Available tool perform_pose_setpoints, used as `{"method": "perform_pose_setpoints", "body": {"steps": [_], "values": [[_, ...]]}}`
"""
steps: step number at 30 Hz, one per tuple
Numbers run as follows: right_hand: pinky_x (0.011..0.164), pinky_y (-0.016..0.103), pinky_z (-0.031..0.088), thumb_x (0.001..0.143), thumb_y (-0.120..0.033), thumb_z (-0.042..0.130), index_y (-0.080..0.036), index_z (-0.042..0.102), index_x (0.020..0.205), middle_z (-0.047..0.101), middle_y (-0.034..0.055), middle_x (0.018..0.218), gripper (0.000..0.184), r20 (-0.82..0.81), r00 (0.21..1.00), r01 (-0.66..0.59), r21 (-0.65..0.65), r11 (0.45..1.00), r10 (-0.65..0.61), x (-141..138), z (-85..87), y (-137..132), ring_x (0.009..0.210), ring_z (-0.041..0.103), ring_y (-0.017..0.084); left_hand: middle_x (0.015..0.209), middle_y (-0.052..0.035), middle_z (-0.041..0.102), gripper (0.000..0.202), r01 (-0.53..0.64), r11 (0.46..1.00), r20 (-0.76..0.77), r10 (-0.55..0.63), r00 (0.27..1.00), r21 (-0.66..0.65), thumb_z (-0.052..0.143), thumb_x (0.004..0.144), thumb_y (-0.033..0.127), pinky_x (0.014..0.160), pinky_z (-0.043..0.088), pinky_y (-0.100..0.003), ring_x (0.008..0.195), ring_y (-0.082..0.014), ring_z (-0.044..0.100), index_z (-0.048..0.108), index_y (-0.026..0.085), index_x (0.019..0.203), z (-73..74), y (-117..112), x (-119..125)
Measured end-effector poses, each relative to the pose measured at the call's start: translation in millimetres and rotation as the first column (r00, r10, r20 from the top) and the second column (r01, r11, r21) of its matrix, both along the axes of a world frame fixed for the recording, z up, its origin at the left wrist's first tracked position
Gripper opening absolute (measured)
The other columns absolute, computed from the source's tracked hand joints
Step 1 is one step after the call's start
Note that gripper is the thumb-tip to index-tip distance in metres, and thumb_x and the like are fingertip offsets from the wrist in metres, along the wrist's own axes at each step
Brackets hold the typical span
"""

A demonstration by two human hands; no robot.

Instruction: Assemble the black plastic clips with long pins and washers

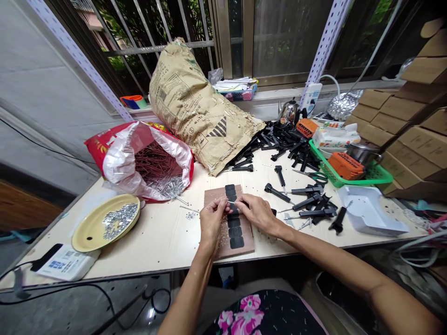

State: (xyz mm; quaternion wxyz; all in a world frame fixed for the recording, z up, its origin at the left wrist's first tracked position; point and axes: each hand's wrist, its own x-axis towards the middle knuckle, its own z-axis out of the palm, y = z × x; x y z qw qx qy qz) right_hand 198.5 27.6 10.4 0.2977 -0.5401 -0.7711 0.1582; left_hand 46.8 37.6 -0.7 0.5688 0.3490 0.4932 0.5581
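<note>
Both hands meet over a brown board [209, 232] that carries a column of black rounded squares [235, 231]. My left hand [213, 215] is closed in a pinch at the tip of a thin metal rod [231, 202]; whether a small part sits in its fingertips is too small to tell. My right hand [259, 214] is wrapped round a black plastic handle [274, 212], and the rod seems to belong to it. Most of that handle is hidden by the palm. Right of the board lie several similar black-handled rods [307, 190], some heaped together.
A yellow plate [82, 230] of small metal pieces and a red sack [101, 144] of thin rods stand left. Behind is a paper bag [188, 102] beside a heap of black parts [275, 137]. Right are scissors [317, 177], a green basket [380, 177], a white tray [370, 209] and stacked cartons [419, 139].
</note>
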Motion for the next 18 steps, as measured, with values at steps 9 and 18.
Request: {"method": "perform_pose_setpoints", "body": {"steps": [9, 18], "values": [[0.071, 0.030, 0.030, 0.092, -0.026, 0.048, -0.019, 0.061, 0.086, 0.064, 0.0035, 0.082, 0.015, 0.191, 0.972, 0.071, 0.327, 0.942, -0.139, -5.2, 0.1, -6.0, 0.077, 0.054, 0.016, 0.066, -0.0004, 0.063, 0.031, 0.001, 1.000, 0.026, -0.001, 1.000, 0.010, 0.077, 0.062, 0.035, 0.063, 0.048, -0.024, 0.058, -0.0086, 0.056, 0.069, 0.010, 0.078, 3.5, -1.9, 2.1], [0.071, 0.028, 0.033, 0.092, -0.026, 0.049, -0.020, 0.061, 0.091, 0.063, 0.0027, 0.088, 0.013, 0.164, 0.979, 0.068, 0.282, 0.957, -0.118, -4.7, 2.0, -6.9, 0.080, 0.056, 0.015, 0.067, -0.0007, 0.063, 0.034, 0.005, 0.997, -0.084, 0.002, 0.996, 0.083, 0.072, 0.066, 0.041, 0.064, 0.047, -0.024, 0.059, -0.0102, 0.058, 0.068, 0.011, 0.083, 1.0, -2.1, -0.2]]}}
